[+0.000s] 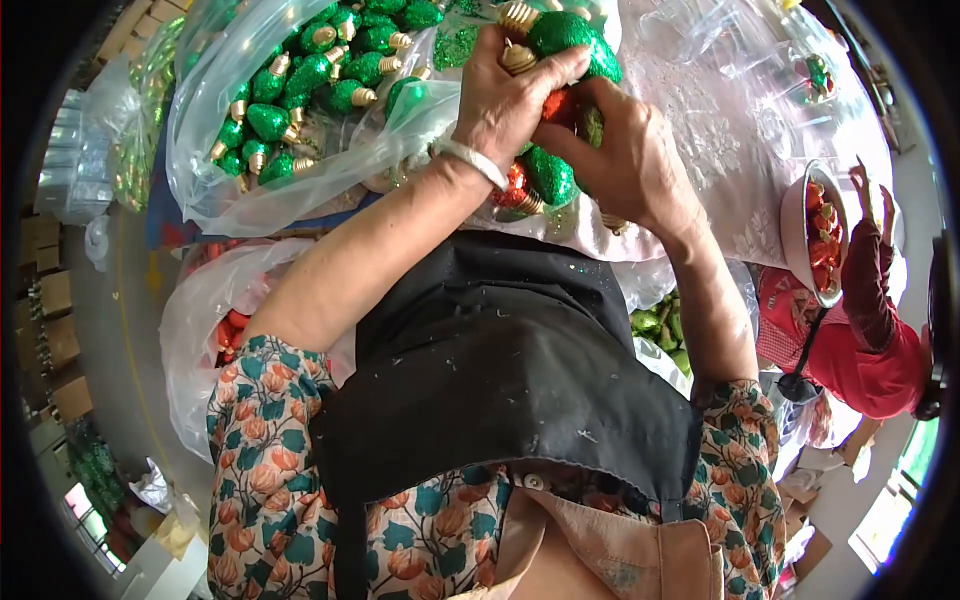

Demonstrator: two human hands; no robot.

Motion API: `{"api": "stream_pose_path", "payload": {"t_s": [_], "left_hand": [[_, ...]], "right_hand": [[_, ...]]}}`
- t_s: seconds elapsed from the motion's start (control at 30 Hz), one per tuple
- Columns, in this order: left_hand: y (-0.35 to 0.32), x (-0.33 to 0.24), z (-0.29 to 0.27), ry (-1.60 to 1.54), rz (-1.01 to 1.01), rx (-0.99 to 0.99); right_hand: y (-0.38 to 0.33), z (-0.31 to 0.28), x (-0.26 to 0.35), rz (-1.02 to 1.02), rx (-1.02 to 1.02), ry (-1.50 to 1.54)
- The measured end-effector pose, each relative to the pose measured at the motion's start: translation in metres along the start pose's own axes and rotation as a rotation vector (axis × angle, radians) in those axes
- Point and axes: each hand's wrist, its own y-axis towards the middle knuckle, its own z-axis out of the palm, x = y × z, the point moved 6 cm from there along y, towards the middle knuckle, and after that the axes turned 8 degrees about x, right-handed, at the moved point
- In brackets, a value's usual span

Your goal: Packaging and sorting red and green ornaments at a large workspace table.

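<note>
My left hand [505,105], with a white band round its wrist, is closed on glittery light-bulb ornaments. A gold screw cap [518,58] shows by its fingers. Just beyond the hands is a large green bulb ornament [572,38] with a gold cap. My right hand [645,160] curls in from the other side, its fingertips meeting the cluster. Between the hands part of a red ornament [558,106] shows. Below them are a green ornament [549,176] and a red one [514,186]. Fingers hide how the pieces are joined, if at all.
At the left, a clear plastic bag [190,165] holds several green bulb ornaments [268,122]. Red ornaments [230,330] sit in a lower bag. On the right, another person [865,350] in red is near a white basin [793,225] of red ornaments. Plastic [700,45] covers the far table.
</note>
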Motion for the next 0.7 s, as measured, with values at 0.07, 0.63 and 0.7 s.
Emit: {"api": "stream_pose_path", "payload": {"t_s": [0.07,0.63,0.7], "left_hand": [[0.007,0.004,-0.011,0.032,-0.105,-0.085],[-0.003,-0.036,-0.011,1.054,-0.044,0.534],[-0.007,-0.033,-0.006,1.159,-0.079,0.559]], "right_hand": [[0.007,0.000,-0.004,0.034,0.003,-0.015],[0.031,-0.003,-0.018,-0.022,0.099,-0.449],[0.033,0.003,-0.017,0.008,0.308,-0.410]]}}
